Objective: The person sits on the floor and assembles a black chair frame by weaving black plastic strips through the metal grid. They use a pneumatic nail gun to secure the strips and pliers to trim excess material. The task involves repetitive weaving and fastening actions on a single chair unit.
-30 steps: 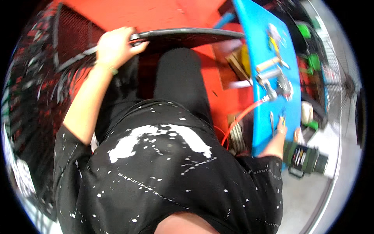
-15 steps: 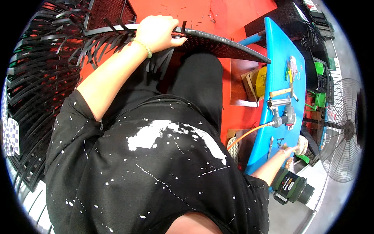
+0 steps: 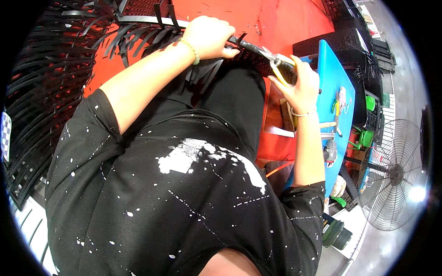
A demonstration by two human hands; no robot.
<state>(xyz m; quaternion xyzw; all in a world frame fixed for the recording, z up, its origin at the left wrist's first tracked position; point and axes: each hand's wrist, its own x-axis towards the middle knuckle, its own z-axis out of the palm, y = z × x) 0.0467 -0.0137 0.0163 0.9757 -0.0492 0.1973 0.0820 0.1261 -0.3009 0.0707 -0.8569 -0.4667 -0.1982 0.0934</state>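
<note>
A black woven wicker frame (image 3: 252, 48) lies across my lap. Its rim is bare grey metal at the left and wrapped in black strip at the right, with loose strip ends hanging below. My left hand (image 3: 208, 38) is closed over this rim, thumb on the near side. Yellow-handled pliers (image 3: 279, 73) are in my right hand (image 3: 304, 87), their handles spread a little. The jaws point left at the wrapped rim, just right of my left hand; I cannot tell whether they touch it. My fingers cover part of the handles.
At the right stands a blue table (image 3: 338, 73) bearing a hammer (image 3: 338, 124), green-and-yellow hand tools (image 3: 337, 103) and an air tool (image 3: 330, 152) with an orange hose (image 3: 281, 168). Beyond it is a fan (image 3: 395, 175). Black strips (image 3: 60, 92) crowd the left, over a red floor (image 3: 216, 11).
My right hand has come from the table's near end up to the frame and now holds the yellow-handled pliers. My left hand keeps its hold on the rim.
</note>
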